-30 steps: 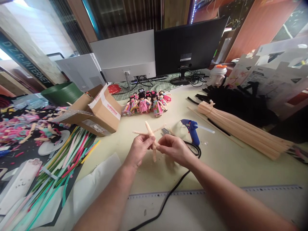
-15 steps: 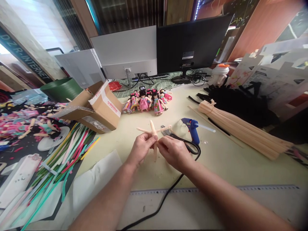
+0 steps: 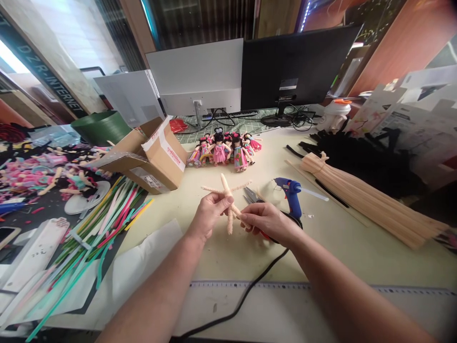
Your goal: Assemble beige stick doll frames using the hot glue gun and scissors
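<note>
- At 9 o'clock from the figure, coloured stems [image 3: 94,224] are banded together, presumably against scattering.
- The left hand [image 3: 210,214] is closed in a pinch; the figure's middle is gripped, seemingly for steadiness.
- The pale fuzzy figure [image 3: 225,184] is held over the surface [image 3: 221,257], limbs splayed; dolls [image 3: 219,153] are grouped at 12 o'clock.
- By the right hand [image 3: 273,221], nearly closed, a lower limb is pinched, seemingly for control.
- At 3 o'clock, a blue glue gun [image 3: 293,194] is laid within easy reach.
</note>
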Tool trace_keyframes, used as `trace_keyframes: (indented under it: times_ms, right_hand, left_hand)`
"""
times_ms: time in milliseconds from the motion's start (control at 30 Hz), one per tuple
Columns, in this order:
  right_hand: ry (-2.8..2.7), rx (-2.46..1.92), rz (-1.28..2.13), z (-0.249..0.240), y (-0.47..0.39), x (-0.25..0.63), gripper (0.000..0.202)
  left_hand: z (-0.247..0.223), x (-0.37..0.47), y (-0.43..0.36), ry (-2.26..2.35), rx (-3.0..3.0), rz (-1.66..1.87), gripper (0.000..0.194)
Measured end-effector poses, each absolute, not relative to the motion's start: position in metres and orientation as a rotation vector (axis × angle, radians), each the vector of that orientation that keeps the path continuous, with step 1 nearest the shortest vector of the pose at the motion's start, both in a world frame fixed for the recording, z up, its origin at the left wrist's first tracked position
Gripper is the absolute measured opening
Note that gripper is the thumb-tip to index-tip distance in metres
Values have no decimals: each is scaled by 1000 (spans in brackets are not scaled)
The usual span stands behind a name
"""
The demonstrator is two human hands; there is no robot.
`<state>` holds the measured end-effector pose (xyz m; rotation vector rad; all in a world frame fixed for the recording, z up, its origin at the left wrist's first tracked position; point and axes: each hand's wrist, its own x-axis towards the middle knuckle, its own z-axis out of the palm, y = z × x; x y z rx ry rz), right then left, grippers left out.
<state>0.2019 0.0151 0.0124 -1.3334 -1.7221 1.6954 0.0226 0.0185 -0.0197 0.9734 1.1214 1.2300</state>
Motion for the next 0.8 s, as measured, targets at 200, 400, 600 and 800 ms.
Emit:
trace_keyframes:
  times_ms: [200, 400, 600, 800]
  right_hand:
    - [-1703, -1300, 1688, 12, 14, 200, 30]
    - [-1586, -1296, 1538, -1, 21, 205, 32]
    - [-1511, -1300, 1451, -6, 24, 205, 25]
    - [-1713, -1441, 1030, -5, 30, 216, 25]
  left_hand:
    - [-21, 21, 19, 1112, 977, 1223, 26]
    - [-19, 15, 22, 1117, 966, 1244, 28]
    - [-18, 11, 23, 1119, 964, 1225, 30]
    - [-21, 6, 27, 1163, 974, 1217, 31]
